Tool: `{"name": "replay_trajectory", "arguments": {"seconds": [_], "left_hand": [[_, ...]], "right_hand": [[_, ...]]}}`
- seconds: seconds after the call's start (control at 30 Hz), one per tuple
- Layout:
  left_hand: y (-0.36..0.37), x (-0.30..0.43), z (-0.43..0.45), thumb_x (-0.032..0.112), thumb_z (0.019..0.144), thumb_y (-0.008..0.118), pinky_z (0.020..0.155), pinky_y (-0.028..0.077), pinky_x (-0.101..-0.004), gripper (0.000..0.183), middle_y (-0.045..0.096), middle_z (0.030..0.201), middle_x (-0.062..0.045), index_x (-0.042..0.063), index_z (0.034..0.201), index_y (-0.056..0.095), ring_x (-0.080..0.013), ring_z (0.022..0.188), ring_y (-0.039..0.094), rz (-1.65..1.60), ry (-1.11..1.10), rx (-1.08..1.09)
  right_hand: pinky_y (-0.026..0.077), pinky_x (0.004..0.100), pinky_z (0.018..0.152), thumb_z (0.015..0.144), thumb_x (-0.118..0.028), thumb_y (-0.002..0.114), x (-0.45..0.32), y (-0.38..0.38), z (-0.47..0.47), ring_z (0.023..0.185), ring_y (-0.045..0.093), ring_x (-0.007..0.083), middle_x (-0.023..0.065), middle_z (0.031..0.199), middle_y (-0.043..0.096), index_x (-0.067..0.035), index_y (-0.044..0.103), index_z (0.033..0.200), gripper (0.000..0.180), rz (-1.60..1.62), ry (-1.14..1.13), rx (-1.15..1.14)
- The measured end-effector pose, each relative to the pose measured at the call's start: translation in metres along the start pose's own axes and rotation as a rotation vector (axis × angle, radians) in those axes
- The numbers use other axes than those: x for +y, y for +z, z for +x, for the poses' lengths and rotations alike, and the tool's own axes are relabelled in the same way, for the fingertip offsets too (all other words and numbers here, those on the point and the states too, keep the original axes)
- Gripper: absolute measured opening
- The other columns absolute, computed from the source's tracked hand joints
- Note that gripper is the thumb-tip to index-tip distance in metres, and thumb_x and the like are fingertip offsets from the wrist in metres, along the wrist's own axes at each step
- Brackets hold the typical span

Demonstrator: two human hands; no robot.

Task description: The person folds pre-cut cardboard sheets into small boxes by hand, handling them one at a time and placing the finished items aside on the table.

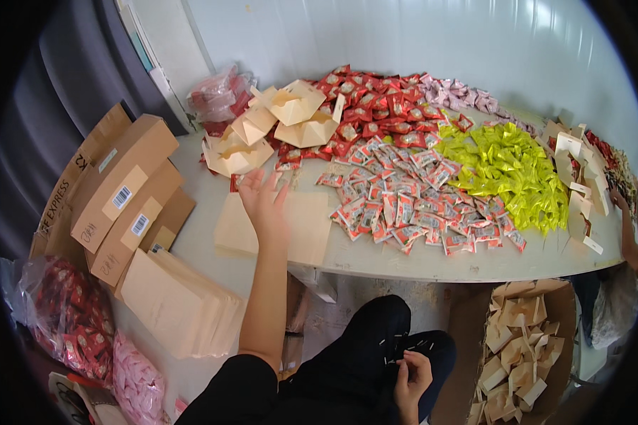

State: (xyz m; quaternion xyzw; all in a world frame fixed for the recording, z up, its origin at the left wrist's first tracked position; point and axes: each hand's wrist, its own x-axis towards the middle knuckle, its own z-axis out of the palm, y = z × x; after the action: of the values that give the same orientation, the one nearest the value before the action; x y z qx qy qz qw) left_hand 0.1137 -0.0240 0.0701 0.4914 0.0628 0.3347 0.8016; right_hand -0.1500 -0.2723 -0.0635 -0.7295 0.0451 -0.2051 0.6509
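Note:
My left hand (264,208) reaches over a stack of flat tan card sheets (305,223) on the table, its fingers spread with nothing visible in them. Just beyond its fingertips stands an open folded card box (236,158), with more such boxes (296,103) piled behind it. A small red packet (234,183) lies beside the fingers, partly hidden by them. My right hand (414,378) is above my lap, thumb and fingertips drawn close together. Whether a small thing is pinched there is too small to tell. Thin white bits (396,345) lie on my dark trousers close by.
Heaps of red packets (375,101), red-and-white packets (404,207) and yellow-green packets (510,164) cover the table (361,268). Cartons (122,186) and stacked card (175,308) stand left. A carton of folded boxes (515,350) is low right. Another person's arm (628,234) shows at far right.

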Motion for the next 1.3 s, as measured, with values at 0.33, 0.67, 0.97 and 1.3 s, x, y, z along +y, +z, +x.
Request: {"name": "replay_trajectory", "arguments": {"seconds": [0.33, 0.67, 0.97, 1.3], "left_hand": [[-0.038, 0.017, -0.074, 0.037, 0.054, 0.075, 0.086, 0.031, -0.0442, 0.072, 0.045, 0.113, -0.009, 0.01, 0.115, 0.046, -0.0282, 0.108, 0.039, 1.718, 0.203, -0.615], [-0.06, 0.015, -0.061, 0.021, 0.058, 0.073, 0.083, 0.035, -0.0404, 0.062, 0.045, 0.111, -0.008, 0.013, 0.115, 0.049, -0.027, 0.102, 0.043, 1.585, 0.309, -0.701], [-0.065, 0.014, -0.056, -0.005, 0.067, 0.051, 0.083, 0.037, -0.0367, 0.041, 0.053, 0.1, -0.009, 0.01, 0.104, 0.06, -0.027, 0.092, 0.047, 1.34, 0.449, -0.724], [-0.017, 0.027, -0.165, 0.021, 0.071, 0.062, 0.089, 0.029, -0.0392, 0.022, 0.056, 0.1, 0.009, 0.025, 0.093, 0.064, -0.0162, 0.096, 0.046, 0.754, 1.194, -0.83]], "right_hand": [[0.044, 0.0218, 0.057, 0.071, 0.008, 0.055, 0.003, -0.003, 0.008, 0.064, 0.055, 0.0145, 0.0151, 0.089, 0.058, 0.002, 0.056, 0.082, 0.013, -0.146, -0.035, -0.107], [0.044, 0.0222, 0.057, 0.07, 0.01, 0.055, 0.004, 0.003, -0.004, 0.066, 0.056, 0.015, 0.0152, 0.09, 0.058, 0.002, 0.056, 0.083, 0.014, -0.127, 0.045, -0.14], [0.046, 0.021, 0.059, 0.072, 0.01, 0.054, 0.01, -0.001, -0.002, 0.069, 0.058, 0.0148, 0.0144, 0.093, 0.057, 0.003, 0.056, 0.085, 0.015, -0.152, 0.041, -0.151], [0.037, 0.0391, 0.089, 0.06, -0.013, 0.078, -0.027, -0.009, 0.039, 0.108, 0.045, 0.0269, 0.017, 0.125, 0.039, -0.01, 0.005, 0.134, 0.104, 0.789, 0.069, -0.161]]}}
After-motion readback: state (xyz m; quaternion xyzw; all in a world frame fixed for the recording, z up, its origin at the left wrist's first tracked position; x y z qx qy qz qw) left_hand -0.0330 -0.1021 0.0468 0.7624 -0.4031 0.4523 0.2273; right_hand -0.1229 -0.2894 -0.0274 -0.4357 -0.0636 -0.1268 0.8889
